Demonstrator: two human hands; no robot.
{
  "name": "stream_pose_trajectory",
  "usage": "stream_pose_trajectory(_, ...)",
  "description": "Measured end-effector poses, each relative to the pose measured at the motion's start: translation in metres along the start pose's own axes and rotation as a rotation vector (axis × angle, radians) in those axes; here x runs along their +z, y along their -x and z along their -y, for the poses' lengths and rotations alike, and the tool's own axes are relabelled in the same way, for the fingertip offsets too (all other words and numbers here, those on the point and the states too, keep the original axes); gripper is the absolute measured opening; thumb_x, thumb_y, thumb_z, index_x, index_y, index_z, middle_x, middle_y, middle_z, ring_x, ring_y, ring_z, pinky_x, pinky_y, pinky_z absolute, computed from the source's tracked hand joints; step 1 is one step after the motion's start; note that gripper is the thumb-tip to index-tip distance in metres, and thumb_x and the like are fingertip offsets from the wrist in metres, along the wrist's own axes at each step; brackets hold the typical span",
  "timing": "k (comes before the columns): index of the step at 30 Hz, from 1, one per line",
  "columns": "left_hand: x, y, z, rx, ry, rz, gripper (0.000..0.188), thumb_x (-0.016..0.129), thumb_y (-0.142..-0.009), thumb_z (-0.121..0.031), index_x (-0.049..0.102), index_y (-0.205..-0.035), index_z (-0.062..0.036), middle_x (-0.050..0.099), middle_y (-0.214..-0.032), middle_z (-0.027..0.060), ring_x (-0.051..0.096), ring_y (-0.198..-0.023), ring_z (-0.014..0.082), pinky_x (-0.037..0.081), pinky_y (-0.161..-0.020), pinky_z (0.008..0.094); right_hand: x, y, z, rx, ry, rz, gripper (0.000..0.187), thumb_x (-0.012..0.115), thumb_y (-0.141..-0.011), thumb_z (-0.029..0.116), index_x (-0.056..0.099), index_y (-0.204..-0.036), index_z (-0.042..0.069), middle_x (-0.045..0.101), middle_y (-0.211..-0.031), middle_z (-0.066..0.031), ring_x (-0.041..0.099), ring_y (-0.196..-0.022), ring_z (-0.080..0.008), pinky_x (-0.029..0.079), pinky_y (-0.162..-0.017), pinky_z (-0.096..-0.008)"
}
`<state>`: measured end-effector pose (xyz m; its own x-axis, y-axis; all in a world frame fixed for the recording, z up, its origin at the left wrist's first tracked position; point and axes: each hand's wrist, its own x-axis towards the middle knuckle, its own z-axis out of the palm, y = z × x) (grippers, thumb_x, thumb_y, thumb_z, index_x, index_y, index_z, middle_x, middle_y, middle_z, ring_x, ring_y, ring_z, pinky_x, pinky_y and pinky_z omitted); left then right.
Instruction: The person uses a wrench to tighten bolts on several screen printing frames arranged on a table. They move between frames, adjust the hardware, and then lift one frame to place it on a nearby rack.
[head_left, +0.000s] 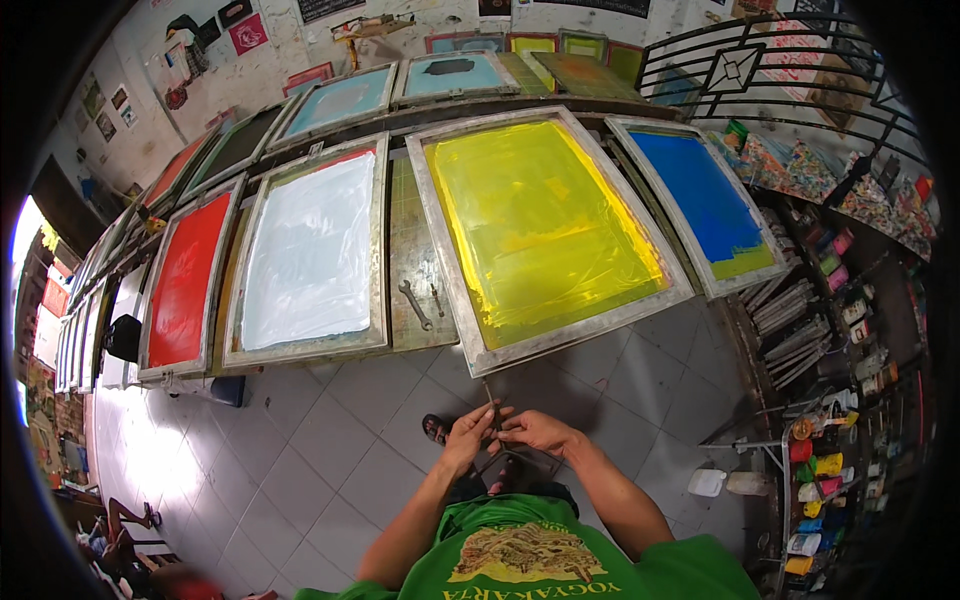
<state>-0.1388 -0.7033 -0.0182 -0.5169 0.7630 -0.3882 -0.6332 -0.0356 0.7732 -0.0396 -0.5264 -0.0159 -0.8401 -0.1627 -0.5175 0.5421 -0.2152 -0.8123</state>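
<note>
Close to my body, below the near edge of the yellow screen frame [480, 355], both hands meet around a thin dark metal tool [489, 391]. Its arms spread out like a Y-shaped wrench; my fingers hide much of it. My left hand [468, 432] pinches it near its upper arm. My right hand [538, 433] has its fingertips closed on it from the other side. On the table strip between the white and yellow screens lie an open-ended wrench [413, 304] and a small slim metal piece [436, 299].
A white-coated screen [310, 250] and a red one [185, 290] lie to the left, a blue one [700, 195] to the right. More screens line the table behind. Shelves of paint containers [828, 464] stand at right. Grey tiles [330, 430] cover the floor.
</note>
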Motion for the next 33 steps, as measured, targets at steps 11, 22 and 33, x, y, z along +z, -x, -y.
stream_pose_trajectory(11,0.003,-0.017,0.014,0.026,-0.442,-0.364,0.045,0.091,-0.083,-0.029,0.07,-0.101,0.0064,0.075,-0.087,0.007,0.067,-0.073,0.0089,0.054,-0.062,0.0238,0.043,0.016,0.022,-0.108,0.771,-0.627,0.026,0.086,-0.079,0.024,0.077,-0.086,0.001,0.073,-0.076,-0.0156,0.074,-0.075,-0.0282,0.055,-0.071,-0.0409)
stream_pose_trajectory(22,-0.01,-0.01,-0.001,-0.039,-0.228,-0.005,0.036,0.066,-0.104,-0.023,0.066,-0.126,0.0058,0.075,-0.112,0.0086,0.068,-0.096,0.01,0.055,-0.075,0.0233,-0.007,0.002,0.01,-0.082,0.506,0.081,0.035,0.055,-0.109,0.027,0.072,-0.114,-0.002,0.076,-0.111,-0.0093,0.066,-0.104,-0.0136,0.051,-0.089,-0.0338)
stream_pose_trajectory(33,-0.008,-0.004,0.006,-0.01,-0.197,-0.068,0.05,0.064,-0.105,-0.034,0.061,-0.136,0.005,0.074,-0.12,0.0112,0.069,-0.104,0.0133,0.056,-0.08,0.0257,0.025,0.003,-0.007,-0.016,0.168,-0.302,0.019,0.077,-0.094,0.017,0.075,-0.102,-0.001,0.075,-0.092,-0.0037,0.067,-0.085,-0.0111,0.051,-0.08,-0.0266)
